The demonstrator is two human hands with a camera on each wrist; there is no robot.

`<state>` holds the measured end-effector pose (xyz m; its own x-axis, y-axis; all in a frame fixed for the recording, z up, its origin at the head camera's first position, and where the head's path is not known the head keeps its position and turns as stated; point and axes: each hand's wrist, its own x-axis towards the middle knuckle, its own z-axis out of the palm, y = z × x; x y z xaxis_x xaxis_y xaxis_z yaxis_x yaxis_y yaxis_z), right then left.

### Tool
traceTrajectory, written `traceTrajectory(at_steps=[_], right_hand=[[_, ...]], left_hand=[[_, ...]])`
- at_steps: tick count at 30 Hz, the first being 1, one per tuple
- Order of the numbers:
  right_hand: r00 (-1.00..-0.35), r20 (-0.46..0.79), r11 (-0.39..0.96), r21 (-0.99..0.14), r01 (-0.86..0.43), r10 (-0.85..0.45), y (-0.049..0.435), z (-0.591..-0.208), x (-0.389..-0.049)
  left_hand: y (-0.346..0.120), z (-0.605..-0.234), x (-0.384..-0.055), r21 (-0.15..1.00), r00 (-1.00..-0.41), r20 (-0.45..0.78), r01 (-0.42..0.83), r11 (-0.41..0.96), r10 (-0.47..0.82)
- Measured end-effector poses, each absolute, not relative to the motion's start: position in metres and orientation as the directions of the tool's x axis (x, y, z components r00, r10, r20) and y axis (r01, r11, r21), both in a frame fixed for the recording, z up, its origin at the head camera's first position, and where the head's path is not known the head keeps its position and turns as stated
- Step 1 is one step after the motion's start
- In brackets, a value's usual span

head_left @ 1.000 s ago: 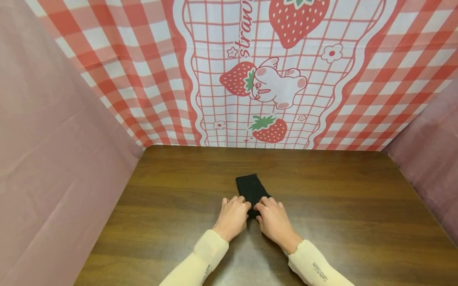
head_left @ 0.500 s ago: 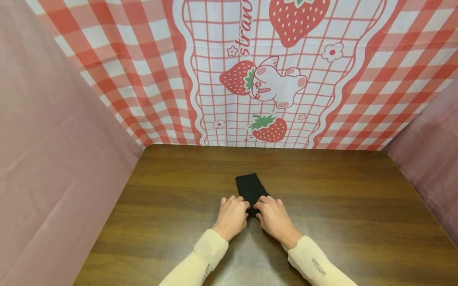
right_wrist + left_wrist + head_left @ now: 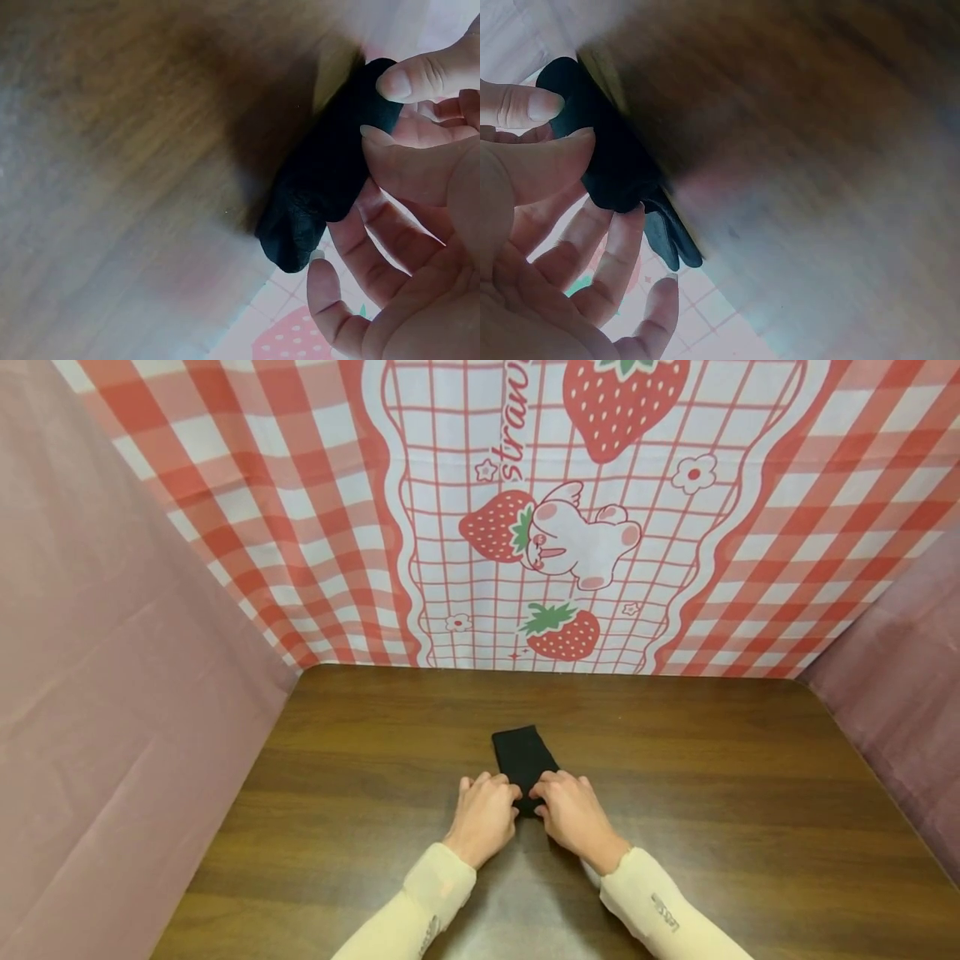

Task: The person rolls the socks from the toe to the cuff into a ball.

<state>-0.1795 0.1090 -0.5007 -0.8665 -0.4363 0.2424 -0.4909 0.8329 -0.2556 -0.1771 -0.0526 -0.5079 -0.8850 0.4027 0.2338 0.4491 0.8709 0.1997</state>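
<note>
A black sock (image 3: pixel 523 755) lies on the wooden table, its flat straight-edged end pointing away from me. Its near end is bunched into a thick roll. My left hand (image 3: pixel 483 814) pinches the left side of that roll, and my right hand (image 3: pixel 576 814) pinches the right side. In the left wrist view the thumb presses the rolled sock (image 3: pixel 611 150) from the near side, with other fingers curled at its far side. The right wrist view shows the same kind of grip on the sock (image 3: pixel 322 157). Part of the near end is hidden under the fingers.
The brown wooden table (image 3: pixel 360 760) has rounded far corners. Behind it hangs a red-and-white checked cloth (image 3: pixel 315 510) with strawberry prints. Pink cloth (image 3: pixel 112 635) closes off the left side, and more pink cloth (image 3: pixel 900 668) the right.
Hardly anything differs: both hands keep their grip on the sock in nearly the same place. The whole view shifts very slightly.
</note>
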Motion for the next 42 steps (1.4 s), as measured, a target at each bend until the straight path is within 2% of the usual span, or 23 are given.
traceTrajectory(at_steps=[11, 22, 32, 42], right_hand=[[-0.877, 0.201, 0.841, -0.254, -0.478, -0.437, 0.1093, -0.4998, -0.1835], [-0.85, 0.233, 0.826, -0.217, -0.52, -0.473, 0.1098, -0.5018, -0.1806], [-0.844, 0.201, 0.833, -0.162, -0.53, -0.497, 0.111, -0.5001, -0.1858], [-0.847, 0.167, 0.836, -0.151, -0.528, -0.505, 0.1116, -0.4995, -0.1879]], left_hand=[[-0.0538, -0.5102, -0.1815, 0.189, -0.874, 0.242, 0.469, 0.863, 0.422], [-0.0544, -0.507, -0.1818, 0.195, -0.876, 0.221, 0.471, 0.86, 0.43], [-0.055, -0.5031, -0.1817, 0.246, -0.886, 0.19, 0.46, 0.853, 0.423], [-0.054, -0.5023, -0.1801, 0.168, -0.85, 0.251, 0.51, 0.843, 0.464]])
